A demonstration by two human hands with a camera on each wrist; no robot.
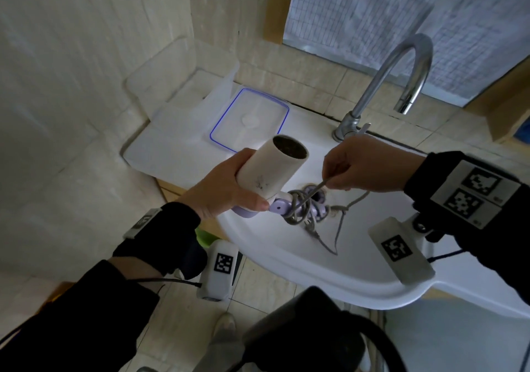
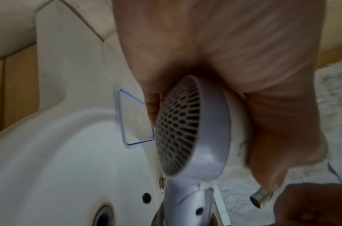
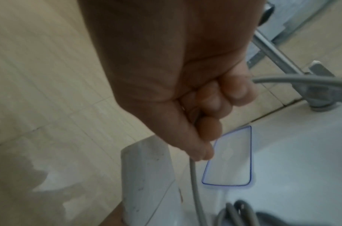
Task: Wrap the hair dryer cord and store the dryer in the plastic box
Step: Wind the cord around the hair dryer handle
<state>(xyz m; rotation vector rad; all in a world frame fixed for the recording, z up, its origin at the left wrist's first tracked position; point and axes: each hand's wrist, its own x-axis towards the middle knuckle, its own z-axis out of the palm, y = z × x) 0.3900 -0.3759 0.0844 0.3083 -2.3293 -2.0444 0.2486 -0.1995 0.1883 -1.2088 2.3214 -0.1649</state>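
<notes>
Left hand (image 1: 226, 191), nearest, fingers curled round the hair dryer (image 1: 272, 171) barrel, held over the sink (image 1: 315, 280) basin. Right hand (image 1: 364, 168) pinches the grey cord (image 1: 318, 186), several loops already round the handle. Judgement: keep tension, lay turns side by side, secure the loose tail. Plastic box (image 1: 160, 85) waits far left, lid (image 1: 249, 120) beside it.

glossy white sink (image 1: 315, 274); shiny metal faucet (image 1: 401, 64); clear plastic box (image 1: 172, 85).
</notes>
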